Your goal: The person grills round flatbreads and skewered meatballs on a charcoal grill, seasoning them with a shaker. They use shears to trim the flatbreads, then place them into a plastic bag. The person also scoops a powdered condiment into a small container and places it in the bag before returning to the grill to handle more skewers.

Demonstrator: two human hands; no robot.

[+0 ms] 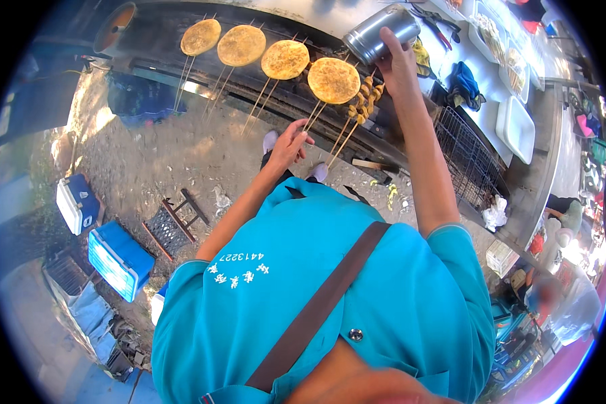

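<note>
My right hand (400,67) grips a shiny metal canister (378,34), tilted on its side over the right end of the grill. Beneath it lie skewers of browned, chunky food (363,101). Just left of these, a round golden flatbread (334,81) on two thin sticks rests over the grill. My left hand (291,144) is closed at the lower ends of those sticks. Three more skewered flatbreads line up to the left: one (285,60) beside it, a larger one (242,46), then the leftmost (200,37). Specks of seasoning dot their tops.
The long dark grill (148,40) runs along the far side. Right of it are a wire rack (471,158), a white tray (516,129), a blue cloth (466,86) and tongs (432,23). On the ground at left stand a blue crate (122,259), a cooler box (78,203) and a small stool (172,229).
</note>
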